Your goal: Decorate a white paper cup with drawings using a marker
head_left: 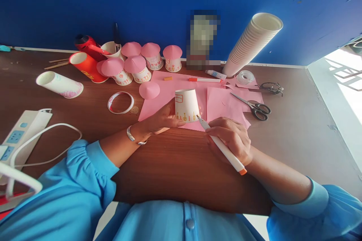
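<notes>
My left hand point(165, 117) is closed around an upside-down white paper cup point(187, 104), just above the front edge of the pink paper point(162, 107). A red window and a row of small yellowish-brown and red marks are drawn on the cup's side. In my right hand point(232, 137) is a white marker point(226, 152) with an orange end. Its tip meets the cup's lower right side, by the row of marks. A pink paper cone point(149, 90) lies behind the cup. Near it are an orange marker cap point(168, 78) and a red-capped marker point(205, 80).
Several decorated cups with pink cone tops point(173, 58) stand along the blue wall. A tall stack of paper cups point(251, 43) leans at the back right. Scissors point(254, 107), clear tape point(245, 77) and a glue tube point(215, 74) lie right; a tape roll point(120, 102) and power strip point(26, 131) left.
</notes>
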Demonstrator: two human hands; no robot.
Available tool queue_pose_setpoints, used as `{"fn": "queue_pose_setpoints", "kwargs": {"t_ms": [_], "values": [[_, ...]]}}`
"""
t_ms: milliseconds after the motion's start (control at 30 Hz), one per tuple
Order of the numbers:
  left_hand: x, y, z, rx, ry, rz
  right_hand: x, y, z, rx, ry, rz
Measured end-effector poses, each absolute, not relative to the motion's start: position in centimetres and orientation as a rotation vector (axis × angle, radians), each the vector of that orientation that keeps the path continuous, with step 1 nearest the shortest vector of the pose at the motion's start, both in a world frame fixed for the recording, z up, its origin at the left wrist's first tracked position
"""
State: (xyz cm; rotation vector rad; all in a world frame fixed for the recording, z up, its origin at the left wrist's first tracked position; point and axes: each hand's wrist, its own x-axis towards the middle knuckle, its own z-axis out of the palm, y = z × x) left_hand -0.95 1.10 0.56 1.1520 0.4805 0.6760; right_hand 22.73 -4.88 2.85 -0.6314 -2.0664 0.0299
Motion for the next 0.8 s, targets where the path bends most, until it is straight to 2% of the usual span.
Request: {"fn": "queue_pose_setpoints", "kwargs": {"t_ms": [800], "values": [[-1.3,1.1,-0.6,1.157,0.45,0.667,22.7,-5.1,2.6,-0.683,-2.097,0.055]]}}
